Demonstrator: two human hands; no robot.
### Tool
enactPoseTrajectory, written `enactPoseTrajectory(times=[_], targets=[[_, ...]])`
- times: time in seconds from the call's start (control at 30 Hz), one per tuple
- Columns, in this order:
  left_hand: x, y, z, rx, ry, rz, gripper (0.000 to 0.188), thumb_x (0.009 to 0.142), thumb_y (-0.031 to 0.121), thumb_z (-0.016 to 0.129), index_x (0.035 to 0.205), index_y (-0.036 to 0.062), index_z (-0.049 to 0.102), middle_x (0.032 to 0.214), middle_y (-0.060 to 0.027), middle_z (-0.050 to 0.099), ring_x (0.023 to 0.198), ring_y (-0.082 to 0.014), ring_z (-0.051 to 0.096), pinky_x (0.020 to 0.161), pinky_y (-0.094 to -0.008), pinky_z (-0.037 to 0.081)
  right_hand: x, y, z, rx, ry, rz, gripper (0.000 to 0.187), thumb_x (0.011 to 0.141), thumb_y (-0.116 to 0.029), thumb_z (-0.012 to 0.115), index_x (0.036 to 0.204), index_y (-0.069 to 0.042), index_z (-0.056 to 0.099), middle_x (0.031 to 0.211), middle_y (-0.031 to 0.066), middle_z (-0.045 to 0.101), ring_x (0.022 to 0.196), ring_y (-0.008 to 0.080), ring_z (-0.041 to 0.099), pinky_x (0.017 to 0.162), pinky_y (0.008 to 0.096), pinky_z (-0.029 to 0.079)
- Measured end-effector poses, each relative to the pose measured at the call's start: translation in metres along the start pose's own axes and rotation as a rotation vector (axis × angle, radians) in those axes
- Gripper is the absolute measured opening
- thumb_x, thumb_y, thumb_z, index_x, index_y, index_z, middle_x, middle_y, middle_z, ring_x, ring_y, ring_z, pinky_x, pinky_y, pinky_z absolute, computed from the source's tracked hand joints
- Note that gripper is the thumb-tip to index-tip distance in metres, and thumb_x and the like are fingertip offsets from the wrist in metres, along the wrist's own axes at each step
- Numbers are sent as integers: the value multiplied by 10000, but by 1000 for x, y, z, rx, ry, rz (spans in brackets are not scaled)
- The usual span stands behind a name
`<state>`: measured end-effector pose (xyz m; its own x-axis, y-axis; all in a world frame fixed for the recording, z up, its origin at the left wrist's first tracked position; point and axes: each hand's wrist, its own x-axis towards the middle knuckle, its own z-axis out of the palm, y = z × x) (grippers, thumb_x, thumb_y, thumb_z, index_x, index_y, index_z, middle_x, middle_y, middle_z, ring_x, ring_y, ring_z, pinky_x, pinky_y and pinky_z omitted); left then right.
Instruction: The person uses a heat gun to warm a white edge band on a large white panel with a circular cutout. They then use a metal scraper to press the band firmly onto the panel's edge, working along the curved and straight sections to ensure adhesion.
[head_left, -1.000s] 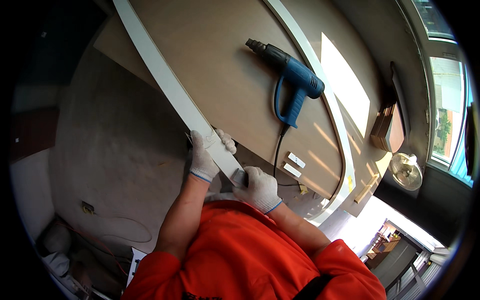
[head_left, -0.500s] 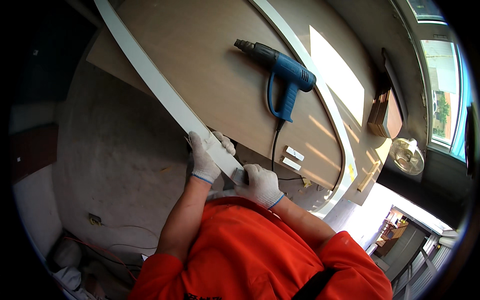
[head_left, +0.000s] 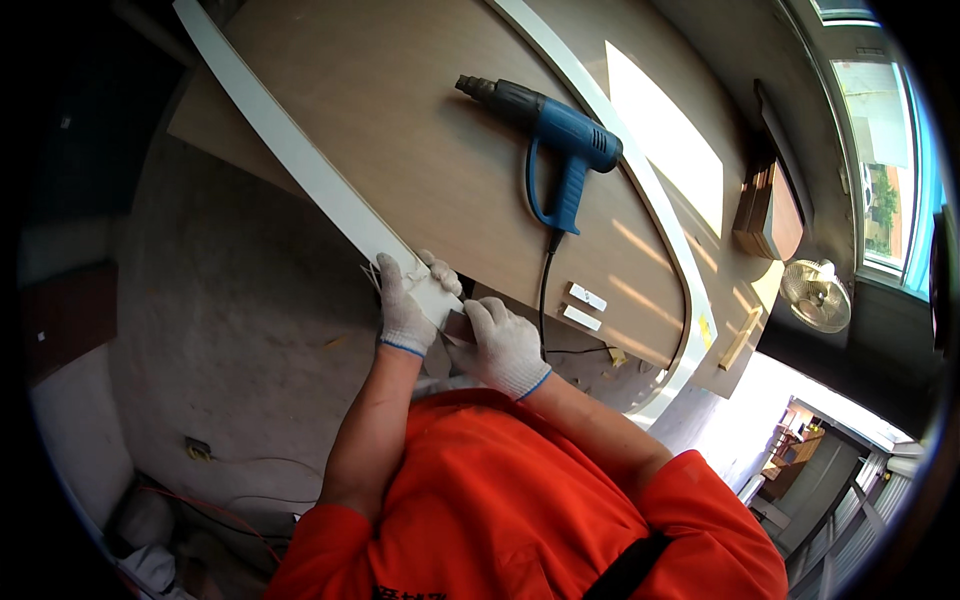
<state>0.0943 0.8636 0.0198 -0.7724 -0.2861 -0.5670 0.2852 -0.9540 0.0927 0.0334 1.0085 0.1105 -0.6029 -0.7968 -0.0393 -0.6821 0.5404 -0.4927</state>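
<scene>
A long, curved white strip (head_left: 290, 130) runs from the far left of the table down to my hands. My left hand (head_left: 408, 308) is closed around its near end, thumb on the top face and fingertips curled over the right edge. A few thin slivers or shavings show by the thumb. My right hand (head_left: 503, 342), in a matching white knit glove, pinches a small flat dark brown piece (head_left: 459, 327) against the strip's end; its exact kind is unclear. Beyond my hands a blue heat gun (head_left: 570, 140) lies on the brown tabletop (head_left: 400, 120), its nozzle pointing left.
A second curved white strip (head_left: 640, 170) arcs along the table's right side. Two small white blocks (head_left: 582, 318) lie near the front edge, by the heat gun's black cord (head_left: 545, 290). Stacked brown boards (head_left: 768, 215) and a fan (head_left: 815, 296) stand at the right.
My right hand has slid a little up along the strip toward my left hand, with the dark piece in it. My left hand keeps its hold. The whole view has shifted slightly.
</scene>
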Motion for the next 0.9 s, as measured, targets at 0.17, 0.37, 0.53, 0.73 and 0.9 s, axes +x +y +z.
enactPoseTrajectory(times=[0.17,0.37,0.53,0.73,0.9], targets=[[2,-2,0,-27,65,-28,746,928,856,585,1079,125,572,836,-79,564,791,-263,591,763,-429,526,15,7,14,-7,-45,-31,448,746,-318,877,1057,-65,675,941,131,678,724,354,716,623,478,587],[6,-3,-4,65,48,32,782,868,863,663,1039,104,590,853,-72,590,776,-257,591,747,-421,531,-8,18,11,-34,-93,-7,468,745,-373,856,1045,-72,661,987,130,664,817,323,722,697,455,596],[5,-8,-1,128,65,147,804,865,882,642,1031,97,582,860,-76,589,786,-254,590,755,-420,526,-17,17,9,-47,-39,-7,491,754,-373,861,1088,-72,662,999,119,662,819,319,723,691,448,595],[2,1,4,46,71,33,771,891,856,641,1023,100,571,852,-73,568,779,-246,584,761,-422,532,8,6,6,26,-120,-43,609,750,-313,845,1247,-37,627,1089,139,663,969,321,726,762,447,604],[3,-3,0,94,33,40,750,900,839,649,1008,100,580,857,-75,570,795,-248,590,769,-418,535,0,8,8,63,-33,-22,593,741,-318,857,1228,-47,652,1102,129,675,963,312,731,743,442,609]])
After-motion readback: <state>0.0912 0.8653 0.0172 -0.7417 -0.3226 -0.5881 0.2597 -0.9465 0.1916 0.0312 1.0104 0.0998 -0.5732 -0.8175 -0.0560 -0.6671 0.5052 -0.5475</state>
